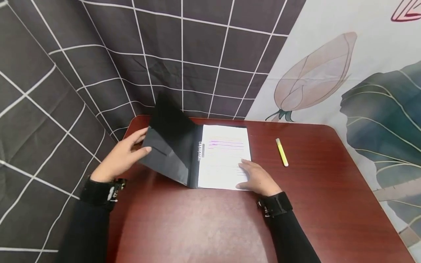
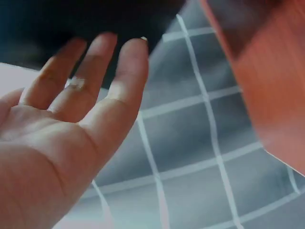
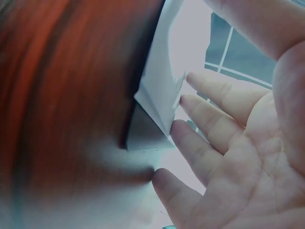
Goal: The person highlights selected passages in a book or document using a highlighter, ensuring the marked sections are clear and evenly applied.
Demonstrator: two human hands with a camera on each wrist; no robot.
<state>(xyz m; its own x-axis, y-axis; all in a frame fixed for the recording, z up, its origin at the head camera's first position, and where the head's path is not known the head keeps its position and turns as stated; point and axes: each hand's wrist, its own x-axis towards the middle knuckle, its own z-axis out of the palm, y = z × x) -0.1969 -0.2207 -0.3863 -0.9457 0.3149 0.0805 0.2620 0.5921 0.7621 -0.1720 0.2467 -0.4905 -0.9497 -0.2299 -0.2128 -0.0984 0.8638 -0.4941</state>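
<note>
A black ring binder (image 1: 193, 157) lies spread on the table, its left cover (image 1: 166, 171) tilted up and partly in shadow. White sheets (image 1: 223, 171) with purple-marked lines sit over its rings on the right side. My left hand (image 1: 123, 153) is at the raised cover's outer edge, thumb over the inner face; in the left wrist view its fingers (image 2: 128, 76) extend loosely against the dark cover. My right hand (image 1: 260, 177) rests at the sheets' lower right edge. The right wrist view shows its spread fingers (image 3: 209, 124) by the paper edges (image 3: 162, 71).
A yellow highlighter (image 1: 282, 152) lies to the right of the binder on the reddish-brown wooden table (image 1: 197, 223). Dark grid-patterned cloth (image 1: 204, 44) hangs behind and to the left. A white cloth with a flower print (image 1: 312, 76) covers the right side.
</note>
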